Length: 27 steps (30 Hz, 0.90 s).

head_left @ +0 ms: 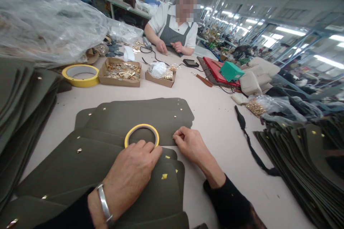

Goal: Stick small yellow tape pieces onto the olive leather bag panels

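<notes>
My left hand (pixel 131 171), with a silver bracelet at the wrist, is closed round the near edge of a yellow tape roll (pixel 142 126) above the dark olive panels (pixel 129 114). To its right, my right hand (pixel 189 143) is pinched at the right edge of the upper panels; what its fingertips hold, if anything, is too small to make out. The panels overlap each other and carry small gold studs. Small yellow tape pieces (pixel 164 176) stick to the lower panels, just right of my left hand.
Stacked olive panels stand at the left (pixel 24 114) and right (pixel 298 164). Behind are a larger yellow roll (pixel 80 81), a box of gold parts (pixel 119 79) and a smaller box (pixel 160 80). A black strap (pixel 249 146) lies at right. Across the table sits a person (pixel 174 28).
</notes>
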Each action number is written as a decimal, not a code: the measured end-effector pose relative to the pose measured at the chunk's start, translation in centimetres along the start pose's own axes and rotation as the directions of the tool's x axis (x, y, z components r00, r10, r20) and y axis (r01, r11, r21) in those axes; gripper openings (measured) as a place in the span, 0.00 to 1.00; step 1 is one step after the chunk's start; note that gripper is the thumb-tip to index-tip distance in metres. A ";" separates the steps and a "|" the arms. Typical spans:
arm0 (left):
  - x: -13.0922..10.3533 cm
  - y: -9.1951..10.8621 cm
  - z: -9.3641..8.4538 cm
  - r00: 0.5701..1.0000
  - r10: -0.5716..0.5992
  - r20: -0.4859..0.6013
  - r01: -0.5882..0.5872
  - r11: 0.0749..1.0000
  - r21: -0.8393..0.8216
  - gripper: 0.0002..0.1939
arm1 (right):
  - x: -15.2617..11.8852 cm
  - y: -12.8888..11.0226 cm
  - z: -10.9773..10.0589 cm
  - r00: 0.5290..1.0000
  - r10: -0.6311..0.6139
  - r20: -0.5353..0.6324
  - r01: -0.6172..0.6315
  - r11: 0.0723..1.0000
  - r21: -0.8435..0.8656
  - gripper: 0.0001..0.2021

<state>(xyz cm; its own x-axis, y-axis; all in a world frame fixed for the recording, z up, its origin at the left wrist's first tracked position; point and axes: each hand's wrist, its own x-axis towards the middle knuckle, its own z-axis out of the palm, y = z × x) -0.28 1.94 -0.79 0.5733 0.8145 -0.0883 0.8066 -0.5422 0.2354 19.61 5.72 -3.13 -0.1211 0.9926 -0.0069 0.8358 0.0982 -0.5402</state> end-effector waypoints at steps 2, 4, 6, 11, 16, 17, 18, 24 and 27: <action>0.0 -0.1 0.1 1.000 0.006 -0.006 -0.006 1.000 -0.004 0.13 | 0.1 0.1 0.1 1.000 0.018 -0.012 -0.018 1.000 -0.017 0.04; 0.0 -0.4 0.1 1.000 0.019 -0.024 -0.019 1.000 -0.015 0.12 | -0.1 0.3 -0.1 0.999 0.032 -0.042 -0.031 0.999 0.011 0.13; 0.0 -0.9 0.0 0.998 0.018 -0.063 -0.019 1.000 -0.022 0.12 | -0.5 0.7 -0.5 0.993 -0.010 -0.119 0.016 0.999 0.051 0.15; 0.1 -1.7 -0.1 0.993 -0.028 -0.116 0.033 0.999 0.038 0.11 | -1.9 1.1 -0.9 0.912 -0.389 -0.133 0.374 0.919 -0.121 0.07; 0.5 -1.8 -0.3 0.993 0.014 -0.119 -0.001 0.995 0.103 0.11 | -1.5 0.0 0.0 0.945 -0.326 0.001 0.308 0.894 -0.326 0.09; 0.5 -1.8 -0.4 0.993 0.019 -0.117 -0.007 0.995 0.101 0.12 | -1.2 -0.3 0.1 0.962 -0.273 0.002 0.257 0.904 -0.342 0.09; 0.6 -1.8 -0.5 0.993 0.022 -0.114 -0.012 0.996 0.090 0.12 | -0.9 -0.6 0.2 0.975 -0.222 0.003 0.208 0.912 -0.354 0.09; 0.1 -2.4 -0.9 0.978 0.067 -0.197 -0.087 0.992 -0.095 0.14 | -0.1 -1.6 -0.7 0.987 -0.147 0.072 0.163 0.924 -0.347 0.08; -0.2 -2.8 -0.7 0.948 0.102 -0.302 -0.155 0.975 -0.157 0.14 | -0.7 -1.7 -1.7 0.956 -0.208 0.204 0.252 0.943 -0.216 0.11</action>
<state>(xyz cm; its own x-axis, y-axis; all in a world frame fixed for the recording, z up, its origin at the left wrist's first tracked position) -2.76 3.48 -0.77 0.5823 0.7789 0.2328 0.6751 -0.6229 0.3952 19.21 4.99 -0.76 -0.3996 0.9143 -0.0661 0.8737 0.3580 -0.3294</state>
